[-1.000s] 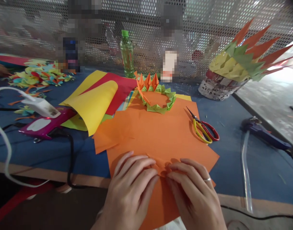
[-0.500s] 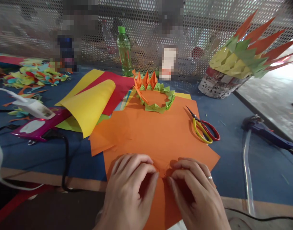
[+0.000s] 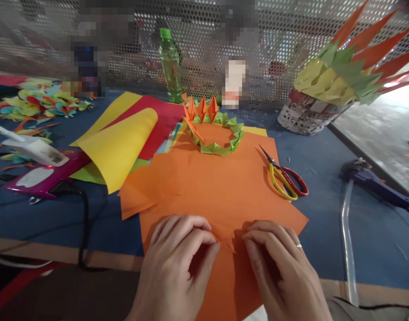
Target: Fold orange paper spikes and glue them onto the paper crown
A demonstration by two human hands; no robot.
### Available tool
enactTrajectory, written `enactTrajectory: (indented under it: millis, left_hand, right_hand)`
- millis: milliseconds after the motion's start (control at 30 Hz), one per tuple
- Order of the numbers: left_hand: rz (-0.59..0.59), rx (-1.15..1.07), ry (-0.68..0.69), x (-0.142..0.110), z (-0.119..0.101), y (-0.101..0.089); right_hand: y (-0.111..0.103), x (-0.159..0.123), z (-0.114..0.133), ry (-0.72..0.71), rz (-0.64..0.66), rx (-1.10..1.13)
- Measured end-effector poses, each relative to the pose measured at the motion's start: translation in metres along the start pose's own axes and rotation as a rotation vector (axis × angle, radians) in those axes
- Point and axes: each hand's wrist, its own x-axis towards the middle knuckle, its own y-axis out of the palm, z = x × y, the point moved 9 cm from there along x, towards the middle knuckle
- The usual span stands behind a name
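Between my hands is a small folded piece of orange paper point(image 3: 226, 236), hard to pick out against the orange sheets point(image 3: 224, 187) under it. My left hand point(image 3: 179, 258) is closed, thumb and fingertips pinching the piece's left side. My right hand point(image 3: 286, 263), with a ring on one finger, has its fingertips pressed together just right of the piece; whatever they hold, if anything, is hidden. Beyond the hands, a ring of folded green paper point(image 3: 237, 141) with several orange points stands on the sheets. Scissors point(image 3: 284, 180) with one yellow and one red handle lie at the right.
A glue gun point(image 3: 374, 180) with a clear glue stick lies right. Behind it leans a paper pineapple shape point(image 3: 324, 93). A green bottle point(image 3: 170, 67) stands at the back. Left are yellow paper point(image 3: 124, 147), a purple power strip point(image 3: 40, 178) with cables, and paper scraps point(image 3: 40, 100).
My right hand has moved slightly right, away from my left hand, widening the gap between them. The left hand keeps its pinch. The view has shifted a little.
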Motion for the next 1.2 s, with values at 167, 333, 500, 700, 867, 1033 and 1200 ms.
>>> enactTrajectory:
  millis: [167,333,500,700,867,1033,1200]
  left_hand:
    - [0.033,0.009,-0.009,0.001,0.000,0.003]
    - [0.027,-0.008,-0.036,0.003,0.001,0.002]
    - [0.047,-0.012,-0.049,0.000,0.005,0.004]
    - [0.056,0.003,-0.090,0.003,0.005,0.005]
    - [0.078,0.042,-0.095,0.005,0.001,0.005]
    - [0.090,0.047,-0.093,0.004,0.001,0.006]
    - [0.092,0.050,-0.078,0.004,-0.001,0.007]
  right_hand:
    - [0.008,0.004,0.005,0.017,0.000,-0.078]
    - [0.016,0.002,0.004,0.097,-0.023,-0.140]
    - [0.017,0.002,0.003,0.043,-0.016,-0.150]
    - [0.014,0.006,0.002,-0.015,-0.020,-0.187]
    - [0.015,0.004,0.002,-0.022,0.000,-0.173]
    - [0.015,0.001,0.002,-0.014,0.027,-0.128]
    - [0.015,-0.002,-0.002,0.147,0.052,-0.037]
